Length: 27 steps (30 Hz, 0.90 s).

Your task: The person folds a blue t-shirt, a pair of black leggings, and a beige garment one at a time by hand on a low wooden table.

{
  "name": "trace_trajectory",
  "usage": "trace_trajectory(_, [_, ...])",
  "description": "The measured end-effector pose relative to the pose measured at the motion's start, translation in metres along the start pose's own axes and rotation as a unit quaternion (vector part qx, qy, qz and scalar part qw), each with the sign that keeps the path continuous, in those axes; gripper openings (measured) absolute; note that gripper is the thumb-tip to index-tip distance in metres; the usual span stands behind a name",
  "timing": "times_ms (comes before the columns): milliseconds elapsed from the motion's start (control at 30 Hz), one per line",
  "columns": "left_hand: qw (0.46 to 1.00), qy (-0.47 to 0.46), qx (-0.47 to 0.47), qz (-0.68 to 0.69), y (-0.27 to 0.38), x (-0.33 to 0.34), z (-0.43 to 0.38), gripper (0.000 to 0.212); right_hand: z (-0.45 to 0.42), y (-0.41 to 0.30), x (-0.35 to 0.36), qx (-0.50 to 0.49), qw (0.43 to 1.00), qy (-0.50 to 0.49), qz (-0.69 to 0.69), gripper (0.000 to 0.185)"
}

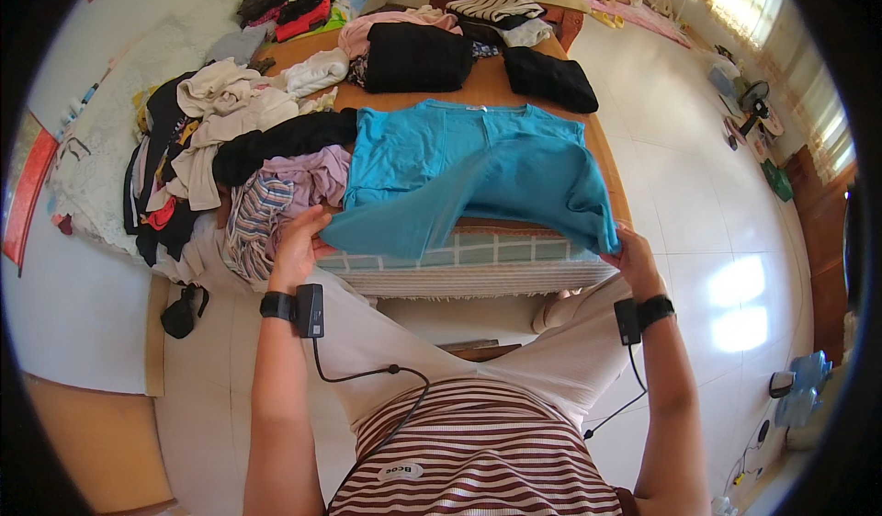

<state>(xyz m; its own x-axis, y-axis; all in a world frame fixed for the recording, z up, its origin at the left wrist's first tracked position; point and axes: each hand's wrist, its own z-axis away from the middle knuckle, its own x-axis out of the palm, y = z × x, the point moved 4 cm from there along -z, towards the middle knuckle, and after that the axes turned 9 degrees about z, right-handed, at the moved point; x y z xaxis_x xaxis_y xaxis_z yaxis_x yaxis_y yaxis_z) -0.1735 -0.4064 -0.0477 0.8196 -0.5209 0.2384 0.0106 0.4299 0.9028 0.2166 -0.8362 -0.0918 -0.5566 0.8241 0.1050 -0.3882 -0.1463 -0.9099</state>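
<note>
A turquoise garment (406,145) with a wide neckline lies spread before me, its collar side away from me. My left hand (298,247) grips the near left corner of its hem. At the near right corner, my right hand (635,257) pinches the cloth. The near edge of the garment is lifted and billows between my hands, slightly blurred. Beneath it are a wooden surface (613,164) and, along the front, a pale green checked cloth (475,250).
Left of the garment is a heap of loose clothes (213,123), with a striped garment (258,219) nearest me. Folded black clothes (419,56) and another folded black garment (551,78) lie beyond. A black bag (182,313) rests on the tiled floor at left. Blue water bottles (803,388) stand at right.
</note>
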Motion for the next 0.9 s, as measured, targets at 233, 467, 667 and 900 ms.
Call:
trace_trajectory(233, [0.983,-0.115,-0.057,0.131,-0.012,0.001,0.003,0.035,0.020,0.017,-0.002,-0.017,0.993,-0.006,-0.115,0.043])
trace_trajectory(467, [0.994,-0.090,0.037,-0.039,-0.012,0.006,0.005,0.025,0.025,0.002,0.009,-0.095,0.994,-0.015,0.058,0.046])
trace_trajectory(667, [0.951,-0.029,0.089,-0.295,-0.010,0.004,-0.002,0.020,0.025,-0.002,0.015,-0.215,0.816,0.091,0.528,0.029])
trace_trajectory(900, [0.946,-0.082,0.277,-0.145,0.019,0.029,0.006,0.021,0.035,-0.050,0.027,-0.403,0.827,0.141,0.365,0.017])
